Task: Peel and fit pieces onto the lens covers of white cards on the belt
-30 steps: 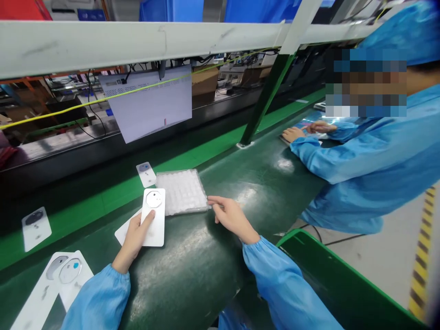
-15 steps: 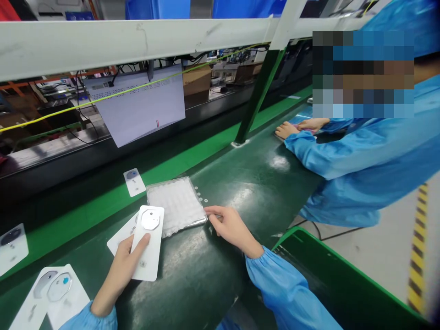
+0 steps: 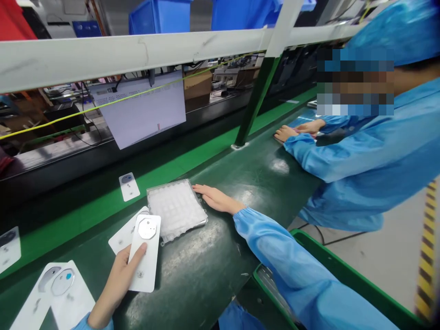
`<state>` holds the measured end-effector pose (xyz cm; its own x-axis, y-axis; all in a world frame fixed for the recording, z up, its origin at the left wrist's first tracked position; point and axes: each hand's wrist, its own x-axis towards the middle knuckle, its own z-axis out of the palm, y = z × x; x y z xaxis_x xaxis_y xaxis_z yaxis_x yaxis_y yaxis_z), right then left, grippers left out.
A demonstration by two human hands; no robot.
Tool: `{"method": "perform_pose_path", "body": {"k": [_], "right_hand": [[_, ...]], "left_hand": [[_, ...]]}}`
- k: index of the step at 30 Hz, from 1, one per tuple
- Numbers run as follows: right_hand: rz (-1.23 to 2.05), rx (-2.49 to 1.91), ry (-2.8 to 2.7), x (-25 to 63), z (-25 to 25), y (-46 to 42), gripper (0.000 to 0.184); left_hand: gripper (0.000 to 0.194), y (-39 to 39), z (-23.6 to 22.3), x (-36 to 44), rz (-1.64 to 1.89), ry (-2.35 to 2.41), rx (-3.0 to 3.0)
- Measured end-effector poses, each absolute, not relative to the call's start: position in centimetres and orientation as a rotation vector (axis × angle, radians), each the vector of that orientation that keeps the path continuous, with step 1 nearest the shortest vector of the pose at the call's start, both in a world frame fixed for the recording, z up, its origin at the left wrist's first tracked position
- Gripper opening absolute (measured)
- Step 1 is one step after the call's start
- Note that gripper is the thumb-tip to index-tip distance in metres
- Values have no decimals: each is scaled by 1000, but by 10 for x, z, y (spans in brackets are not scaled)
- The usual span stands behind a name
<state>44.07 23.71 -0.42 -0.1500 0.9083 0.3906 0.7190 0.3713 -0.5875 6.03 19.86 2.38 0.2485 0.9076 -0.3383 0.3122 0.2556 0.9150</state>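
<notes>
Item: white card [image 3: 146, 275], octagonal disc [image 3: 147, 228] near its far end
Location: in the left hand [image 3: 117, 288], above the green bench mat [image 3: 206, 261]
Edges: second white card [image 3: 124, 238] just left; clear tray [image 3: 187, 228] of white grid just right; open mat below the tray
Left grip: clenched on the card, thumb across its face
Right hand [image 3: 216, 199]: open, flat, fingertips touching the tray's edge

On the bench mat [image 3: 206, 270], a blister tray [image 3: 177, 210] in the middle, with the right hand [image 3: 216, 199] against its right edge. Just left of it, a plastic card [image 3: 144, 252] in the left hand [image 3: 117, 286], overlapping a second card [image 3: 120, 240]. Farther left, two more cards [image 3: 70, 293]. Behind the tray, a lone card [image 3: 129, 187] on the far strip. Up the bench to the right, a co-worker's hands [image 3: 285, 133] just beside an upright post [image 3: 256, 101].
</notes>
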Motion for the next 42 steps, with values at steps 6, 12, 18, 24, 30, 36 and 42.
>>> {"method": "perform_pose_path", "body": {"k": [6, 12, 18, 24, 30, 36, 42], "right_hand": [[361, -1305, -2099, 451, -28, 195, 47], [312, -1366, -2123, 439, -41, 134, 57], [301, -1442, -2066, 426, -42, 117, 57], [308, -1419, -2172, 427, -28, 162, 62], [310, -1388, -2226, 424, -21, 161, 59], [319, -1387, -2204, 428, -27, 135, 61], [250, -1424, -2155, 407, -35, 99, 57]], "left_hand": [[65, 196, 21, 46, 635, 1327, 1231], [67, 191, 18, 24, 623, 1390, 1183], [73, 191, 15, 7, 621, 1377, 1146], [76, 192, 14, 8, 614, 1408, 1142], [65, 184, 20, 12, 628, 1389, 1214], [66, 185, 19, 18, 653, 1394, 1246], [66, 187, 17, 31, 664, 1340, 1354]]}}
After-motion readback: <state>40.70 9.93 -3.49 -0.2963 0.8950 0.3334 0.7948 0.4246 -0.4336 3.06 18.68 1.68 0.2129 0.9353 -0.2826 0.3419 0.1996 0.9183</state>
